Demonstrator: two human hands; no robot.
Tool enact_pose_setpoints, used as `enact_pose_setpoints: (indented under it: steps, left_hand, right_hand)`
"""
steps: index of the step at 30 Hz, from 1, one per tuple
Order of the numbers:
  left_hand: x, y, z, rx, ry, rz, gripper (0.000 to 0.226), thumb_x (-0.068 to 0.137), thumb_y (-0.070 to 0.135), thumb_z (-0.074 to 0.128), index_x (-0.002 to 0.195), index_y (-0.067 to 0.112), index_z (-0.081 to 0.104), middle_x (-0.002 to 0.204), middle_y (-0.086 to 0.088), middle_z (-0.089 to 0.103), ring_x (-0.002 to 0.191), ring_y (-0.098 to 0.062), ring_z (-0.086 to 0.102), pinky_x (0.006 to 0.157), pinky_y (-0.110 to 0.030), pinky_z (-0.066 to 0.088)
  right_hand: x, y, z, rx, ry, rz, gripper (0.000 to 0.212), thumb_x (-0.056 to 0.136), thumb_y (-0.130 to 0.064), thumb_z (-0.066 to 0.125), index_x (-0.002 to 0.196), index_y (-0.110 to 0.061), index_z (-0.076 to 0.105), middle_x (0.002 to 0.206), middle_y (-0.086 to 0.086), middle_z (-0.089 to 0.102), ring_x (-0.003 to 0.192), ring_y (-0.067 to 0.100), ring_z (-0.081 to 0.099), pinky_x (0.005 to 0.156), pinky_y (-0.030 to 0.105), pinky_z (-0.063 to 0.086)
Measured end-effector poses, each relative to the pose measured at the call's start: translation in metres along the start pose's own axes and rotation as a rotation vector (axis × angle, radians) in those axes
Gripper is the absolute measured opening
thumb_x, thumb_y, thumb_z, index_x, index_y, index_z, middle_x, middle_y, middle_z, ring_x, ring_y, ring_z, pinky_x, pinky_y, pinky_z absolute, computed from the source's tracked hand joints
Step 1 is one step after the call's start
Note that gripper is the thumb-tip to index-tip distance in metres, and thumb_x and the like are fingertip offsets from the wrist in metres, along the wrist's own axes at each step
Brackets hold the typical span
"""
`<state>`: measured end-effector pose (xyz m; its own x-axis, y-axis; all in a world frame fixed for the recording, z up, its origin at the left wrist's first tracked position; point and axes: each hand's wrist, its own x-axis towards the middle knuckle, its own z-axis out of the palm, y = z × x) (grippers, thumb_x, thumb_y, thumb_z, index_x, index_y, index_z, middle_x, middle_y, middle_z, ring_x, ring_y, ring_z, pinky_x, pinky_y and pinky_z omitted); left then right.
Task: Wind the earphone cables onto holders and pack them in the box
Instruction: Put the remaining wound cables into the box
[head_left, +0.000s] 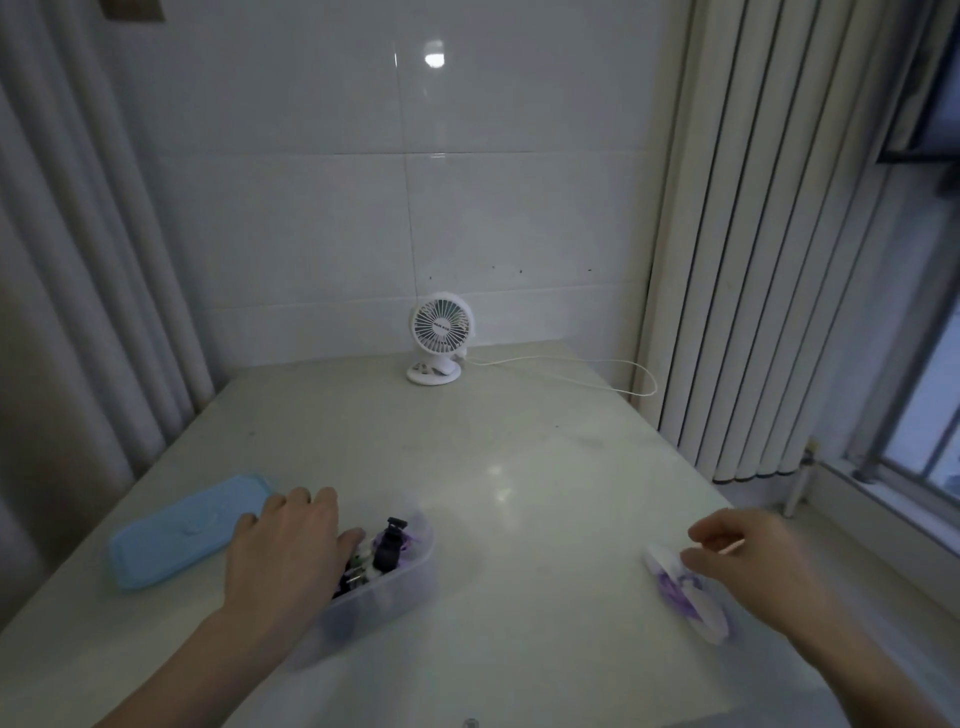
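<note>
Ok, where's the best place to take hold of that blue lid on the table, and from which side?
Probably by the long edge of the blue lid nearest the left hand, coming from the right. It lies flat on the table, so only its thin rim offers a grip: thumb under the edge, fingers on top.

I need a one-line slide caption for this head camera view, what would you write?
Left hand reaches into the clear box of earphone holders; right hand hovers over a purple-and-white wound holder; blue lid lies aside.

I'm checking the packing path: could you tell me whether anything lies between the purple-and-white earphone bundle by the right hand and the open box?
Nothing visible does. The table is bare between the earphone bundle and the box, whose lid lies off on its far side.
</note>
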<state>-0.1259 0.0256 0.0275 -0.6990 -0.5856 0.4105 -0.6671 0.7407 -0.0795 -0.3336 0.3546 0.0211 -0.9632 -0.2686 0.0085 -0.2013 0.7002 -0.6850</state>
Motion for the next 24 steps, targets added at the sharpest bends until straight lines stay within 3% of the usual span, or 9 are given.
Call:
enact_pose_setpoints:
  steps: [7, 14, 18, 24]
  left_hand:
    - [0.002, 0.001, 0.007, 0.010, 0.012, 0.098, 0.030, 0.077, 0.042, 0.072, 0.068, 0.017, 0.058, 0.066, -0.006, 0.063, 0.068, -0.032, 0.062, 0.059, -0.039, 0.042]
    - [0.002, 0.014, -0.001, -0.144, 0.067, 0.109, 0.027, 0.091, 0.046, 0.050, 0.082, 0.022, 0.058, 0.081, 0.001, 0.063, 0.081, -0.023, 0.059, 0.069, -0.036, 0.042]
    - [0.001, 0.023, -0.004, -0.228, 0.058, 0.134, 0.027, 0.091, 0.046, 0.051, 0.081, 0.023, 0.058, 0.080, 0.001, 0.062, 0.081, -0.024, 0.059, 0.064, -0.035, 0.044]
    - [-0.008, 0.046, -0.008, -0.321, 0.014, 0.191, 0.026, 0.091, 0.048, 0.051, 0.094, 0.024, 0.061, 0.092, 0.000, 0.064, 0.092, -0.025, 0.060, 0.073, -0.037, 0.047]
  right_hand:
    - [-0.006, 0.007, 0.003, -0.084, -0.094, 0.007, 0.026, 0.075, -0.029, 0.079, 0.097, -0.025, 0.066, 0.090, -0.006, 0.068, 0.076, 0.005, 0.058, 0.057, 0.018, 0.039]
    - [-0.007, 0.010, 0.007, -0.070, -0.095, -0.001, 0.030, 0.073, -0.029, 0.080, 0.100, -0.022, 0.069, 0.089, -0.004, 0.070, 0.076, 0.007, 0.061, 0.058, 0.021, 0.048]
    - [-0.007, 0.012, 0.010, -0.040, -0.085, -0.018, 0.031, 0.073, -0.025, 0.080, 0.102, -0.019, 0.070, 0.089, -0.002, 0.071, 0.071, 0.004, 0.058, 0.051, 0.017, 0.042]
    - [-0.010, 0.011, 0.014, 0.004, -0.073, -0.022, 0.034, 0.069, -0.025, 0.082, 0.101, -0.018, 0.070, 0.085, -0.003, 0.068, 0.075, 0.010, 0.061, 0.057, 0.019, 0.043]
